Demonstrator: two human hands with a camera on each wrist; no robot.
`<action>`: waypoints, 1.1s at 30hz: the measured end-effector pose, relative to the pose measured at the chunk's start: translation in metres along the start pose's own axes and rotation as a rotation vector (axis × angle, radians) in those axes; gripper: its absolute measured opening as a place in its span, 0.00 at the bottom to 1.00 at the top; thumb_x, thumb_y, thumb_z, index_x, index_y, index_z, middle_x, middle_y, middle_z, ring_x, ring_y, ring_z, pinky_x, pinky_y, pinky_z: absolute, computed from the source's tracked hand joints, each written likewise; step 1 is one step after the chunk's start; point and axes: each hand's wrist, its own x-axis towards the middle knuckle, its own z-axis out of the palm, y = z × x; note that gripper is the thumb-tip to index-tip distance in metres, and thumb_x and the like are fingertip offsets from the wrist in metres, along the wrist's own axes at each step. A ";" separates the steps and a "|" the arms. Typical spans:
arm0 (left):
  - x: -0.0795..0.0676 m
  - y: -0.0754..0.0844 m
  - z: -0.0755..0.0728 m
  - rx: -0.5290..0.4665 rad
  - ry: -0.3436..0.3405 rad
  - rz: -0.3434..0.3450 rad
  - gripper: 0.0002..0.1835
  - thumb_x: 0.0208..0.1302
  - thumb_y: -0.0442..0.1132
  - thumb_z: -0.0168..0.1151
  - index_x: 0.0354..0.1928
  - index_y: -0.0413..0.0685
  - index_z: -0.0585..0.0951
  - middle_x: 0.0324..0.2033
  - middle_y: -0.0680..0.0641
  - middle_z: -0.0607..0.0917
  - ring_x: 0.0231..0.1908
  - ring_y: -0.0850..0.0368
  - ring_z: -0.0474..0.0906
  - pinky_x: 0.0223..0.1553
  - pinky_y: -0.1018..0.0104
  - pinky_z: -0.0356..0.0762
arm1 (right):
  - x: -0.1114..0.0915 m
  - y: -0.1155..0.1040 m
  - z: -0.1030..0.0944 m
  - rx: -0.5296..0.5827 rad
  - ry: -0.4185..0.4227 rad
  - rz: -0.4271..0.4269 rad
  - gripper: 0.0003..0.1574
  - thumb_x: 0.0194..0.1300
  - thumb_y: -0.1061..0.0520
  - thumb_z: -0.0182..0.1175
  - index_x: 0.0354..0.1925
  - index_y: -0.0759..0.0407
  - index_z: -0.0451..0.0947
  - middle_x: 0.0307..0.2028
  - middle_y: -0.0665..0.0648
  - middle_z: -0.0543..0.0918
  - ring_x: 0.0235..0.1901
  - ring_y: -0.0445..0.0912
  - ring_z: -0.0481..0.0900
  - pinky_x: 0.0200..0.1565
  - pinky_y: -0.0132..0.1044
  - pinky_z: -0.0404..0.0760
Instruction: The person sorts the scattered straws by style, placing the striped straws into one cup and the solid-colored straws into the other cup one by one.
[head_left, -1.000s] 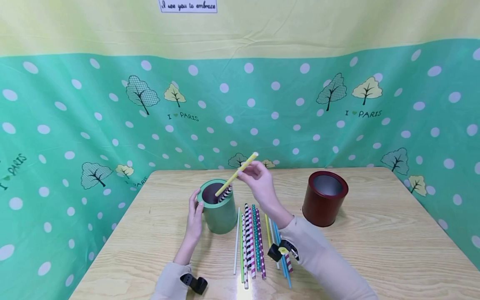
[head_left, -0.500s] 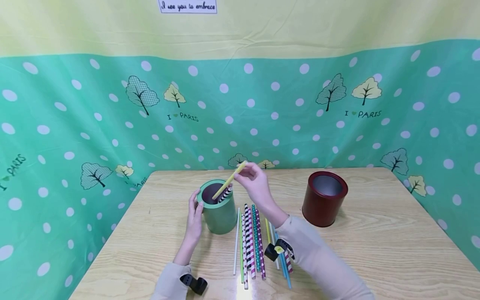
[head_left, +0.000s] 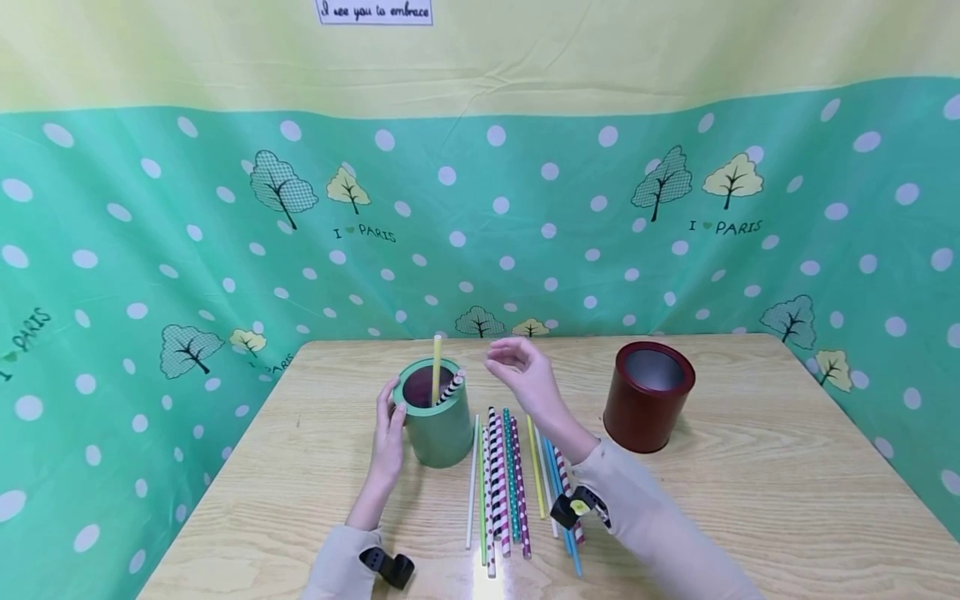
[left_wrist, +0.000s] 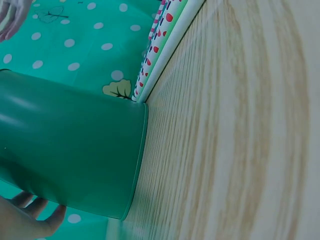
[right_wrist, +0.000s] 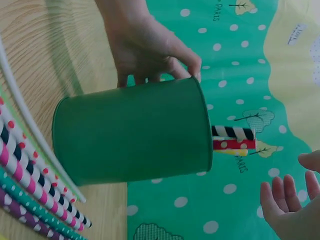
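Observation:
My left hand (head_left: 387,440) holds the side of a green can (head_left: 442,437), with the thumb near its rim. The can stands upright on the table. A yellow straw (head_left: 437,367) rises nearly upright from it, beside a leaning black-and-white striped straw (head_left: 453,386). In the right wrist view a red dotted straw (right_wrist: 235,144) also sticks out of the can. To the can's right, my right hand (head_left: 528,379) hovers above the table with relaxed fingers and nothing between them. The lower ends of the straws are hidden inside the can.
Several patterned straws (head_left: 504,500) lie side by side right of the green can. Another group, with a yellow straw (head_left: 536,467) and blue straws (head_left: 570,542), lies partly under my right forearm. A dark red can (head_left: 648,408) stands at the right on the wooden table (head_left: 750,467).
My right hand brought the yellow straw left over the green can and let it go. The straw swung from slanted to nearly upright, and the hand drew back right. My left hand stayed.

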 end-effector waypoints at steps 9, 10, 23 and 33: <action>0.000 -0.001 0.000 -0.003 0.008 -0.016 0.23 0.68 0.34 0.35 0.64 0.39 0.52 0.55 0.29 0.63 0.50 0.54 0.63 0.53 0.54 0.58 | -0.003 0.019 -0.022 -0.158 -0.114 0.086 0.17 0.55 0.64 0.59 0.44 0.66 0.72 0.41 0.62 0.78 0.41 0.50 0.76 0.45 0.37 0.75; 0.000 -0.001 0.000 -0.005 0.008 -0.014 0.23 0.68 0.34 0.35 0.64 0.38 0.52 0.55 0.29 0.63 0.52 0.51 0.62 0.53 0.55 0.58 | -0.005 0.017 -0.024 -0.178 -0.125 0.100 0.17 0.55 0.64 0.58 0.45 0.67 0.72 0.41 0.63 0.78 0.41 0.51 0.76 0.45 0.38 0.75; 0.001 -0.002 -0.001 -0.030 0.001 0.001 0.23 0.67 0.35 0.35 0.63 0.38 0.52 0.57 0.28 0.61 0.58 0.36 0.56 0.58 0.45 0.52 | -0.007 0.043 -0.051 -0.358 -0.225 0.145 0.16 0.57 0.64 0.56 0.45 0.67 0.72 0.40 0.62 0.78 0.40 0.51 0.75 0.41 0.39 0.76; 0.002 -0.004 -0.001 -0.028 -0.019 0.020 0.23 0.68 0.34 0.34 0.63 0.36 0.50 0.58 0.28 0.59 0.58 0.34 0.55 0.58 0.43 0.51 | -0.014 0.061 -0.067 -0.510 -0.303 0.152 0.15 0.55 0.66 0.57 0.43 0.66 0.74 0.38 0.60 0.78 0.38 0.50 0.75 0.39 0.38 0.77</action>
